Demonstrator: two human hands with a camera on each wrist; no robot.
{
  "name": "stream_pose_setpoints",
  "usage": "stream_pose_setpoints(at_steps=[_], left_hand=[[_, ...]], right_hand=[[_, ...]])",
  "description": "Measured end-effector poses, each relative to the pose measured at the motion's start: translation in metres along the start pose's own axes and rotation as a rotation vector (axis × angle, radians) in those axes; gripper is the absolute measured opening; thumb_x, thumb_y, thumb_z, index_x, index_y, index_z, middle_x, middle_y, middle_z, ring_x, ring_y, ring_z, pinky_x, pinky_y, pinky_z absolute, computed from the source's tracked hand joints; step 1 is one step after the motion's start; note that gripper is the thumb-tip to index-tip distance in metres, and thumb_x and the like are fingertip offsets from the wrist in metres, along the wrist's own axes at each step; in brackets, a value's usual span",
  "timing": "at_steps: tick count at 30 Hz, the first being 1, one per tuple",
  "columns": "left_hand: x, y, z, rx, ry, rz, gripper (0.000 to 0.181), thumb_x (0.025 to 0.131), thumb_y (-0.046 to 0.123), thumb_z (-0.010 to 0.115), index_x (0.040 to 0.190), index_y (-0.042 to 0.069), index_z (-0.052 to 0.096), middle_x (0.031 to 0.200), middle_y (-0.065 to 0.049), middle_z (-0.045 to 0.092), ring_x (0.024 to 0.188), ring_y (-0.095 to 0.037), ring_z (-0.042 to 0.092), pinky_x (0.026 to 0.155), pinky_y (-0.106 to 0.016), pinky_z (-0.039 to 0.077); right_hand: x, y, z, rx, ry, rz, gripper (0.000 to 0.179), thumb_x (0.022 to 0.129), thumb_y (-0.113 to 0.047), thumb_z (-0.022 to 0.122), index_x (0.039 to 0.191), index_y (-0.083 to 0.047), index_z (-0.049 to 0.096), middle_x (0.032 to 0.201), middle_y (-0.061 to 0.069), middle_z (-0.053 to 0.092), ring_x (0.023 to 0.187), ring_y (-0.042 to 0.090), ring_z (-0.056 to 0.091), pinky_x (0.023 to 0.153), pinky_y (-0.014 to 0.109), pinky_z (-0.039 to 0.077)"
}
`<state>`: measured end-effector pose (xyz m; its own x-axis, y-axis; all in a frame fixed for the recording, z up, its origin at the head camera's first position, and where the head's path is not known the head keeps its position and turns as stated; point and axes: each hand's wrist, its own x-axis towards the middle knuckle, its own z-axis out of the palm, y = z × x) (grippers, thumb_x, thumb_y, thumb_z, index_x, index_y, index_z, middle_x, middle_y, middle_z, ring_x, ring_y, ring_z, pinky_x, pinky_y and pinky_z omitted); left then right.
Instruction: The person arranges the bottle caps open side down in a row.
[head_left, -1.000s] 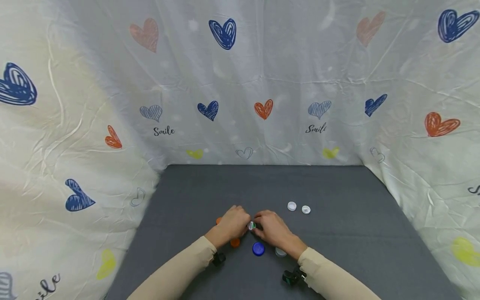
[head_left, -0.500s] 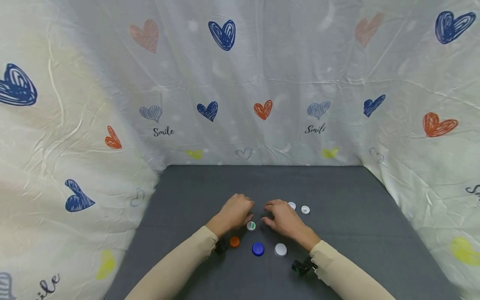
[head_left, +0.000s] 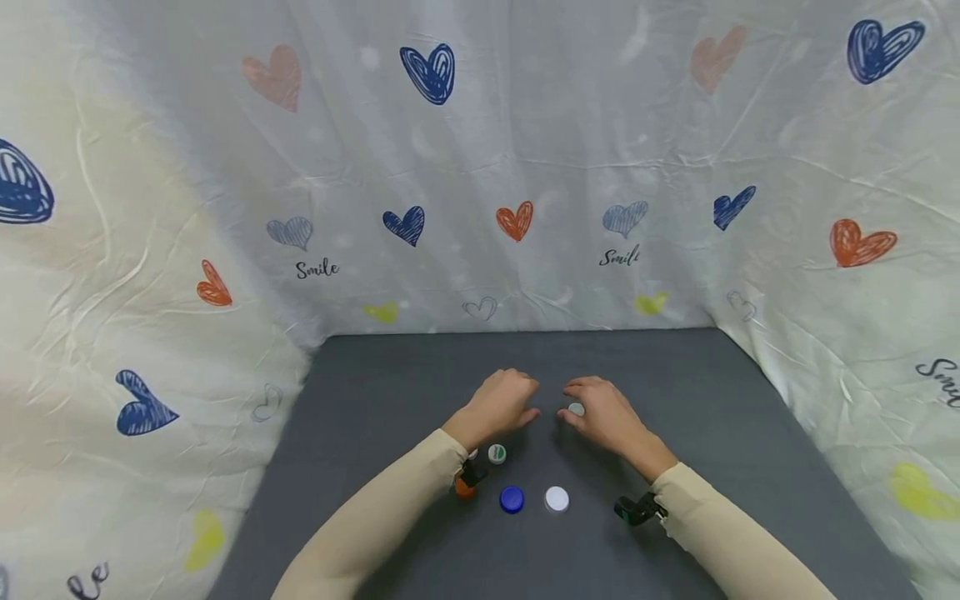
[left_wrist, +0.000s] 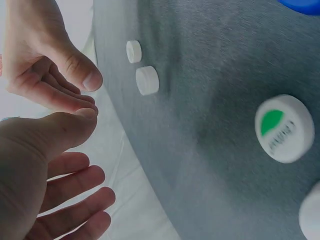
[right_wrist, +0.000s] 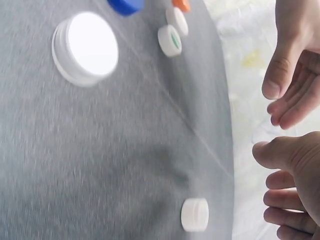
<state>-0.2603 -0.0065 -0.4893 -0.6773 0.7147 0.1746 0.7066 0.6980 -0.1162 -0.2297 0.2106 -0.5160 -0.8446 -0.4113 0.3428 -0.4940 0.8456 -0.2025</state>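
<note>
My left hand (head_left: 501, 404) is raised over the dark cloth, its fingers loosely bent and holding nothing. Facing it, my right hand (head_left: 607, 412) also holds nothing, with thumb and fingers apart. A small white bottle cap (head_left: 576, 409) shows between the right thumb and fingers in the head view. In the left wrist view, that cap and another white cap (left_wrist: 133, 51) rest on the cloth, apart from both hands. A white cap with a green logo (head_left: 497, 454) lies nearer the body, beside a white cap (left_wrist: 311, 215) that my left wrist partly hides in the head view.
An orange cap (head_left: 465, 489), partly under the left wrist camera, a blue cap (head_left: 512, 499) and a larger white cap (head_left: 557, 499) form a near row. Heart-print curtains (head_left: 570, 283) hang behind and beside the dark-covered table (head_left: 420, 358).
Both hands have left the green-logo cap, which now lies flat on the cloth. They have moved farther out and to the right, toward the two small white caps.
</note>
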Motion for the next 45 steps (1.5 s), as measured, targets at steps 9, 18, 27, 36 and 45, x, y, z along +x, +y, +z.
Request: stream_pose_setpoints(at_steps=[9, 18, 27, 36, 45], left_hand=[[0.025, 0.015, 0.007, -0.032, -0.037, 0.002, 0.031, 0.086, 0.043, 0.077, 0.102, 0.017, 0.075, 0.093, 0.003, 0.073, 0.084, -0.017, 0.07, 0.072, -0.035, 0.058], [0.042, 0.024, 0.029, -0.11, -0.104, -0.038, 0.031, 0.086, 0.041, 0.078, 0.105, 0.017, 0.076, 0.091, 0.003, 0.073, 0.084, -0.016, 0.07, 0.07, -0.035, 0.057], [0.051, 0.033, 0.042, -0.155, -0.14, -0.069, 0.028, 0.087, 0.039, 0.078, 0.104, 0.016, 0.077, 0.092, 0.002, 0.074, 0.084, -0.015, 0.07, 0.07, -0.034, 0.056], [0.059, 0.037, 0.055, -0.168, -0.165, -0.1, 0.019, 0.086, 0.036, 0.079, 0.091, 0.018, 0.074, 0.086, 0.002, 0.072, 0.078, -0.014, 0.067, 0.065, -0.033, 0.054], [0.063, 0.042, 0.064, -0.142, -0.164, -0.126, 0.018, 0.088, 0.036, 0.077, 0.084, 0.019, 0.072, 0.085, 0.001, 0.071, 0.076, -0.015, 0.067, 0.064, -0.036, 0.055]], right_hand=[[-0.007, 0.019, -0.007, -0.036, -0.038, 0.064, 0.039, 0.083, -0.027, 0.082, 0.111, -0.002, 0.076, 0.116, 0.015, 0.072, 0.11, 0.035, 0.066, 0.094, 0.052, 0.052], [-0.014, 0.03, -0.001, -0.009, -0.05, 0.095, 0.037, 0.082, -0.026, 0.083, 0.109, -0.002, 0.076, 0.115, 0.015, 0.072, 0.11, 0.035, 0.067, 0.093, 0.052, 0.053], [-0.019, 0.037, 0.009, -0.009, -0.062, 0.099, 0.035, 0.081, -0.025, 0.083, 0.107, -0.002, 0.076, 0.112, 0.014, 0.073, 0.107, 0.034, 0.067, 0.091, 0.051, 0.054], [-0.017, 0.043, 0.016, -0.004, -0.097, 0.116, 0.032, 0.082, -0.023, 0.083, 0.105, -0.002, 0.076, 0.109, 0.013, 0.073, 0.104, 0.034, 0.068, 0.09, 0.051, 0.053], [-0.018, 0.047, 0.026, 0.011, -0.079, 0.11, 0.025, 0.082, -0.021, 0.083, 0.098, -0.003, 0.076, 0.101, 0.011, 0.072, 0.097, 0.032, 0.068, 0.087, 0.05, 0.054]])
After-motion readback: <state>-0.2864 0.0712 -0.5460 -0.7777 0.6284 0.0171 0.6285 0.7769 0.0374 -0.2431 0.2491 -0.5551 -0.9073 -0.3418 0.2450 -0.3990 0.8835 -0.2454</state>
